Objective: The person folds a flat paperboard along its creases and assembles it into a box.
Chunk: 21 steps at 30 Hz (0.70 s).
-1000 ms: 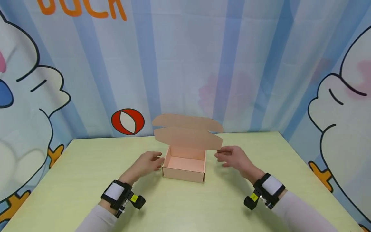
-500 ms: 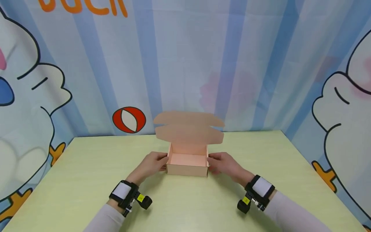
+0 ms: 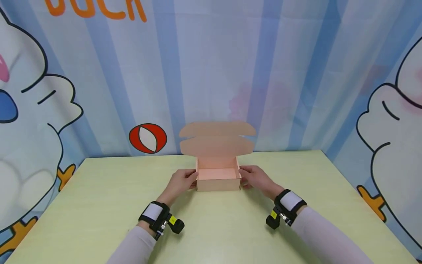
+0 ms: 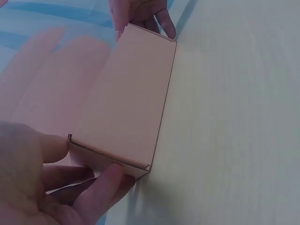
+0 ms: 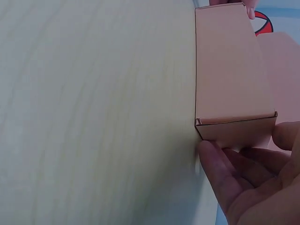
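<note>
A small cardboard mailer box (image 3: 218,184) stands on the table with its lid (image 3: 217,146) raised at the back and its inside showing bare. My left hand (image 3: 180,182) grips its left side; in the left wrist view the thumb is at the top edge and the fingertips (image 4: 110,176) press the side wall. On the opposite end my right hand (image 3: 258,179) holds the right side in much the same way, its fingers (image 5: 213,157) low against the wall and its thumb by the upper corner.
A pale yellow table (image 3: 211,234) runs back to a blue striped curtain (image 3: 211,73) with cartoon prints, just behind the raised lid. Both wrists wear strapped cameras, the left one (image 3: 161,220) and the right one (image 3: 285,209).
Both hands have come in from beside the box to grip its two sides. The box has turned square to the front and slid farther back and slightly right.
</note>
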Available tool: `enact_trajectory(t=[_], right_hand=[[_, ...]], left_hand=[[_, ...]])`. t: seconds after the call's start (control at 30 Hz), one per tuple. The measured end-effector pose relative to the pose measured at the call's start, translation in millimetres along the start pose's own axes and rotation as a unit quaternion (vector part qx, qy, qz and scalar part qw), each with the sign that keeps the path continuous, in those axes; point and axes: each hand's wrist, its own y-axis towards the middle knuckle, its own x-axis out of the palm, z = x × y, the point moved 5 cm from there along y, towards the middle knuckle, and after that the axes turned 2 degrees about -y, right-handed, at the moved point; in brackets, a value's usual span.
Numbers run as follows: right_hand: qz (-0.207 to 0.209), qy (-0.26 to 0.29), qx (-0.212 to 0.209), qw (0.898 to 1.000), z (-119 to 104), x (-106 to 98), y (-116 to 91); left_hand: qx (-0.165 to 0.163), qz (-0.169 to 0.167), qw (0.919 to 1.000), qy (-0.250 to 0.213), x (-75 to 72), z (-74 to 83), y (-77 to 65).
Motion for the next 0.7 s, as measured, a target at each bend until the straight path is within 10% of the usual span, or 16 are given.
enact_trajectory(t=[0.3, 0.7], right_hand=[[0.033, -0.018, -0.006, 0.999, 0, -15, -1], [0.139, -0.104, -0.074, 0.982, -36, -75, 11]], left_hand=[[0.01, 0.037, 0.9978, 0.054, -4.3, 2.3, 3.1], [0.121, 0.188, 0.9695, 0.101, -66.1, 33.3, 24.6]])
